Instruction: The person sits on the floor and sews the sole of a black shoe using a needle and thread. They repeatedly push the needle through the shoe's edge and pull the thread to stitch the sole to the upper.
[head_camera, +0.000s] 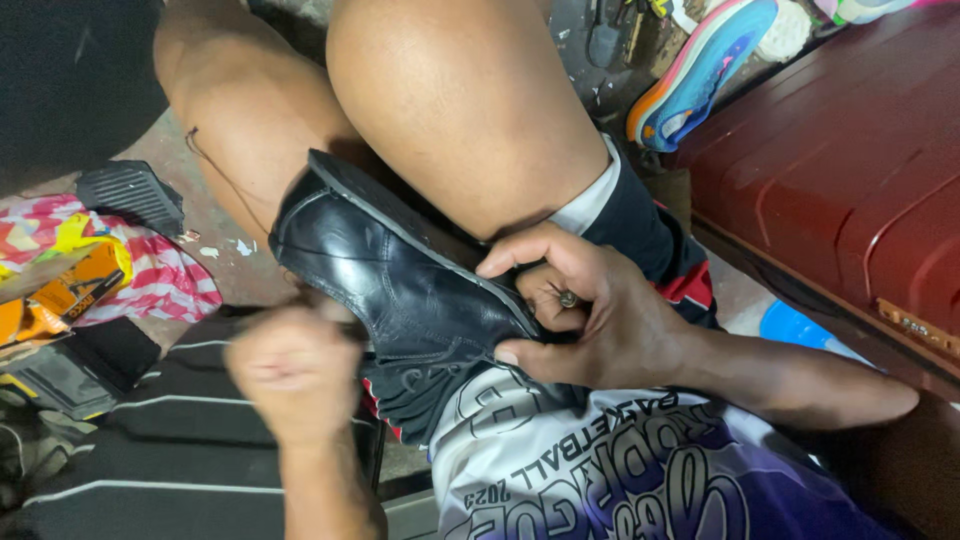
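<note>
A black leather shoe (400, 285) lies across my lap between my bare knees, with its sole edge turned up and to the right. My right hand (590, 315) grips the shoe at its heel end: the thumb is under the upper and the fingers curl over the sole edge around a small metal piece (568, 298). My left hand (295, 365) is blurred and closed in a fist against the shoe's near side. A thin dark thread (215, 170) runs over my left knee toward that fist.
A dark red ribbed case (850, 170) fills the right side, with a blue object (790, 325) at its foot. A bright blue and orange sneaker (700, 70) lies at the top. At left are a black ribbed sole piece (130, 190), patterned cloth (160, 275), a yellow package (75, 290) and black striped fabric (160, 440).
</note>
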